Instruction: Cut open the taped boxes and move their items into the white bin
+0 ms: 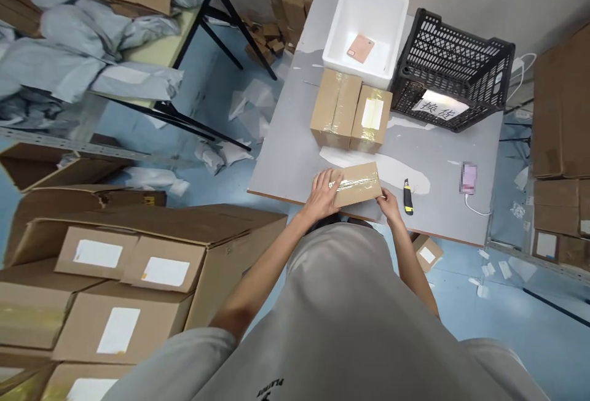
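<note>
Centrally: one small brown cardboard box (362, 187), clear-taped, at the near edge of a grey-topped table (281, 164). Left hand (322, 193), fingers gripping its left end; right hand (389, 206), fingers pinching its right near corner, presumably steadying it. Beyond: white foam tub (358, 70), black plastic crate (442, 60). Floor (498, 333): blue, scrap-strewn.

A person's left hand (323, 193) is holding one end of a small taped box (359, 185) at the near edge of a grey table (286, 155), and the right hand (389, 204) is touching its near right corner. A knife (408, 197) is lying between that hand and a phone (469, 178). Beyond, two bigger boxes (336, 106) are standing before a white tub (342, 17).
</note>
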The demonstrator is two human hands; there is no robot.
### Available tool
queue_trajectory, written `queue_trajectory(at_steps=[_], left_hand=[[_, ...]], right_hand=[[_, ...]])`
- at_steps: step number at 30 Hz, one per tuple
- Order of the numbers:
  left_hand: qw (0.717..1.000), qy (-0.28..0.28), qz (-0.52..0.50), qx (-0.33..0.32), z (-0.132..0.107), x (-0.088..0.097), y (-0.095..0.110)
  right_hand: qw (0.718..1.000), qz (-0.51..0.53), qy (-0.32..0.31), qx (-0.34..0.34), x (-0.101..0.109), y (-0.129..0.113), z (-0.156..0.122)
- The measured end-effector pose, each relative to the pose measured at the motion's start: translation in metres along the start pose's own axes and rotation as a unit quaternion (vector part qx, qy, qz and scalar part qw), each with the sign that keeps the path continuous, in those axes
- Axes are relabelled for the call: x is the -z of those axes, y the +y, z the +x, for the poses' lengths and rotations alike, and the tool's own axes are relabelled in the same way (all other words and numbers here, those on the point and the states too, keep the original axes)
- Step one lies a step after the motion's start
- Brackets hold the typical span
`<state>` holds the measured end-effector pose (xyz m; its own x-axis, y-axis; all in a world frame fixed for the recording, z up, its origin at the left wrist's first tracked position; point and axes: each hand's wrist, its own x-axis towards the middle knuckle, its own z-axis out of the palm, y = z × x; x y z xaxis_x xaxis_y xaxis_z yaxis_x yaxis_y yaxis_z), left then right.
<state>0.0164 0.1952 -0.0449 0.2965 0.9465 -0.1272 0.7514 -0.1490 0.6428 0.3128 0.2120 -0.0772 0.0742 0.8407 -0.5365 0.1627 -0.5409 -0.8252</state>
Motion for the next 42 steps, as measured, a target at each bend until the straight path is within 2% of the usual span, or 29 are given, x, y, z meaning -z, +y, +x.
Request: queue_trajectory(at_steps=[4, 7, 9, 11, 14, 17, 20, 22, 24, 28, 30, 32, 38, 42], left_hand=[[0.998, -0.061, -0.009, -0.024, 0.015, -0.012, -0.005], [0.998, -0.056, -0.018, -0.008, 0.01, -0.016, -0.016], [0.999, -0.019, -0.036, 0.036, 0.0, -0.02, -0.024], [0.989, 0.017, -0.082, 0.121, -0.013, -0.028, -0.034], [0.94, 0.011, -0.246, 0.236, -0.033, -0.046, -0.046], [0.873, -0.014, -0.406, 0.271, -0.046, -0.065, -0.055], [0.839, 0.002, -0.457, 0.296, -0.049, -0.076, -0.06], [0.842, 0.029, -0.452, 0.294, -0.045, -0.076, -0.063], [0.857, 0.068, -0.423, 0.287, -0.039, -0.073, -0.066], [0.887, 0.113, -0.365, 0.258, -0.03, -0.064, -0.073], [0.892, 0.123, -0.362, 0.242, -0.028, -0.061, -0.076], [0.889, 0.134, -0.364, 0.244, -0.028, -0.062, -0.078], [0.879, 0.108, -0.365, 0.286, -0.032, -0.068, -0.086], [0.865, 0.138, -0.358, 0.323, -0.041, -0.072, -0.089]], right_hand=[[1.0, 0.01, 0.007, -0.011, 0.013, 0.029, -0.021], [0.999, 0.031, 0.021, -0.029, 0.013, 0.048, -0.028], [0.997, 0.034, 0.041, -0.054, 0.013, 0.058, -0.029], [0.996, 0.03, 0.053, -0.069, 0.014, 0.064, -0.028], [0.996, 0.024, 0.05, -0.066, 0.014, 0.069, -0.024], [0.998, 0.006, 0.031, -0.057, 0.012, 0.069, -0.02], [0.998, -0.018, 0.02, -0.049, 0.01, 0.065, -0.018], [0.998, -0.034, 0.021, -0.048, 0.011, 0.059, -0.017], [0.998, -0.049, 0.022, -0.04, 0.013, 0.051, -0.018], [0.999, -0.044, 0.004, 0.032, 0.017, 0.029, -0.02], [0.998, -0.038, -0.009, 0.045, 0.017, 0.021, -0.02], [0.998, -0.044, -0.017, 0.029, 0.015, 0.017, -0.02], [0.998, -0.055, -0.01, -0.037, 0.01, 0.031, -0.016], [0.996, -0.066, 0.006, -0.062, 0.017, 0.044, -0.022]])
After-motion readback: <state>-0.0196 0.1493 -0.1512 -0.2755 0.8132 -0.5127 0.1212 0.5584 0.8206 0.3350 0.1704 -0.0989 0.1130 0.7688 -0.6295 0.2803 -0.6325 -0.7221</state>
